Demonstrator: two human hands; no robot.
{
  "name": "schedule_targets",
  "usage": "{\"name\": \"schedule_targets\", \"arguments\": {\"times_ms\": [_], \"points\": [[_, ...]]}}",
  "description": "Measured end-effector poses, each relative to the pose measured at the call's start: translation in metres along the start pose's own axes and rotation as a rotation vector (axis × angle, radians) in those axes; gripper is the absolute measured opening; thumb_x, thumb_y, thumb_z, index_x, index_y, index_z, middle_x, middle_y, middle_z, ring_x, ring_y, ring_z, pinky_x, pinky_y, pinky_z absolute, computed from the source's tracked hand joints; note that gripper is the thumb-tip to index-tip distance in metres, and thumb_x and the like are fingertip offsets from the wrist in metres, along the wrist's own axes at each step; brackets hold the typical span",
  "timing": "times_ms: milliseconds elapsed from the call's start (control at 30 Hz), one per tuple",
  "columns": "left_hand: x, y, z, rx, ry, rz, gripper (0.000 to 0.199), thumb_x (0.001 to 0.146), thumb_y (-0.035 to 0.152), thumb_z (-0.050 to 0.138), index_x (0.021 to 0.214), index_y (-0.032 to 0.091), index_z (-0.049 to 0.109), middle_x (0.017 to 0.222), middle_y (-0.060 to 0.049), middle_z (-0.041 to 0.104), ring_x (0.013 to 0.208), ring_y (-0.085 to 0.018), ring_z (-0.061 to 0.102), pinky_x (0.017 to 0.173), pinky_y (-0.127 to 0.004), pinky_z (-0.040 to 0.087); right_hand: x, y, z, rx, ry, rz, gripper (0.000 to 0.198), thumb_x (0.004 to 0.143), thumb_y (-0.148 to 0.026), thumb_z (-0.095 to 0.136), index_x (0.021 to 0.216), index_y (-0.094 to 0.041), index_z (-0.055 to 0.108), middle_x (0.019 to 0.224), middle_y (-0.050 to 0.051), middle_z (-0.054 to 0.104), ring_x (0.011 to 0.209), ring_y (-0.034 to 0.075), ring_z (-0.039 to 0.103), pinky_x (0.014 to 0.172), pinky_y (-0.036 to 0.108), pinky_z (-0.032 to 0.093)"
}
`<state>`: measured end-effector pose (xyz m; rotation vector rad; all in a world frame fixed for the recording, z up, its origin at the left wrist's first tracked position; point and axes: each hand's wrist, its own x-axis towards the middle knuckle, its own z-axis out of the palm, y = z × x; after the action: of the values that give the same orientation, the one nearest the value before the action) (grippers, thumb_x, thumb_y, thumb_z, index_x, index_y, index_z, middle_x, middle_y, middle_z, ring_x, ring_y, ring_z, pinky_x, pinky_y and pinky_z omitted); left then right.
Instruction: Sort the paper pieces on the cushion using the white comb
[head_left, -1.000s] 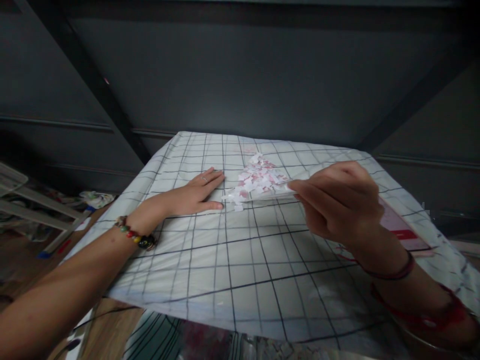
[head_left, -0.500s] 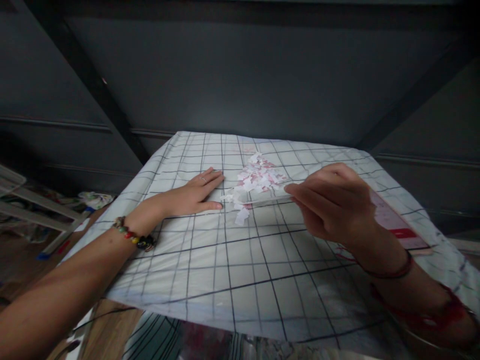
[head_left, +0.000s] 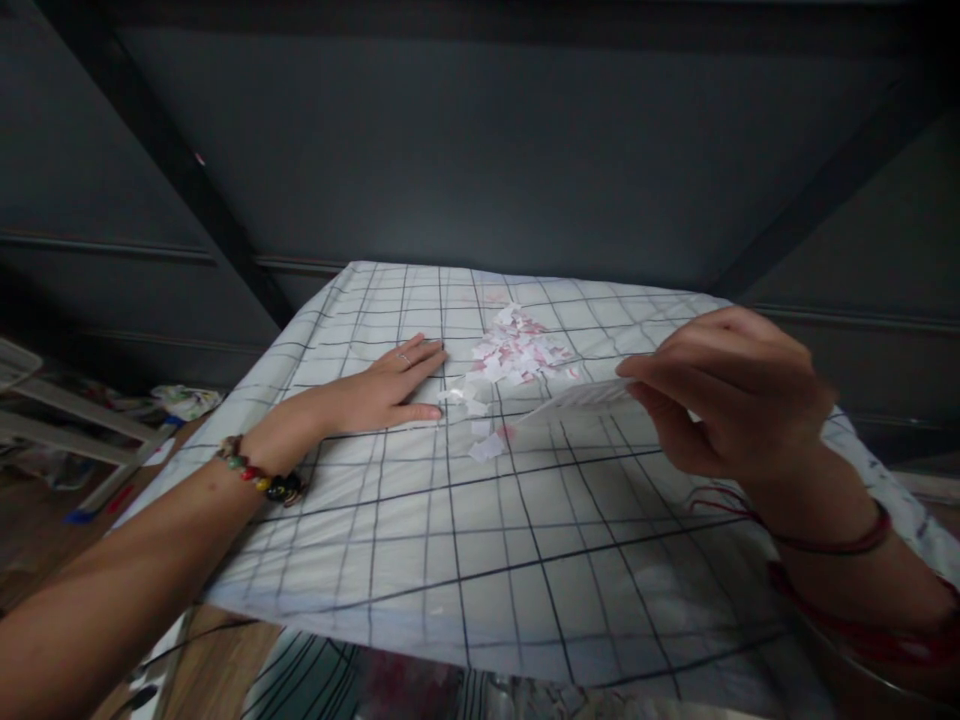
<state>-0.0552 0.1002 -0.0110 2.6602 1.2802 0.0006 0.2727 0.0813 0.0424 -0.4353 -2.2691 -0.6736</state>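
My left hand [head_left: 394,388] lies flat on the white checked tablecloth [head_left: 420,530], fingers apart and holding nothing. Between my hands, farther back, is a loose heap of torn white and pink paper scraps [head_left: 517,348]. A whitish crumpled bit [head_left: 461,395] sits just beyond my left thumb, and a separate paper scrap [head_left: 487,447] lies nearer me. My right hand [head_left: 724,395] is raised over the right side, thumb and fingertips pinching the end of a thin, translucent white strip [head_left: 581,398]. That strip slants down leftward toward the scraps; I cannot tell its material.
A dark grey panelled wall [head_left: 465,140] rises behind the table. To the left stands a pale metal frame [head_left: 90,440] with a crumpled bag [head_left: 187,402] on the floor near it. Striped teal fabric [head_left: 300,675] shows below the table's front edge.
My right hand has moved right, drawing the strip away from the paper heap. It now covers the pink flat item seen earlier on the right. My left hand stays in place.
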Motion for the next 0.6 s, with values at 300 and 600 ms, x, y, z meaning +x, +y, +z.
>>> {"name": "schedule_targets", "arguments": {"times_ms": [300, 600], "points": [[0.0004, 0.0024, -0.0023, -0.008, 0.001, 0.016, 0.088, 0.089, 0.074, 0.016, 0.148, 0.007, 0.017, 0.155, -0.018, 0.011, 0.142, -0.031, -0.002, 0.112, -0.044, 0.009, -0.0005, 0.0032, -0.0034, 0.027, -0.008, -0.026, 0.013, 0.078, -0.010, 0.054, 0.085, -0.020, 0.054, 0.059, -0.004, 0.052, 0.052, 0.013, 0.046, 0.060, 0.032, 0.042], [-0.0007, 0.0059, -0.0053, -0.009, 0.003, 0.026, 0.079, 0.093, 0.066, 0.028, 0.147, 0.009, 0.016, 0.155, -0.018, 0.009, 0.142, -0.030, -0.004, 0.112, -0.045, 0.010, 0.0039, -0.0026, -0.0054, 0.080, -0.049, 0.015, 0.011, 0.079, -0.012, 0.052, 0.083, -0.021, 0.055, 0.056, -0.005, 0.050, 0.052, 0.013, 0.046, 0.059, 0.031, 0.040]]}}
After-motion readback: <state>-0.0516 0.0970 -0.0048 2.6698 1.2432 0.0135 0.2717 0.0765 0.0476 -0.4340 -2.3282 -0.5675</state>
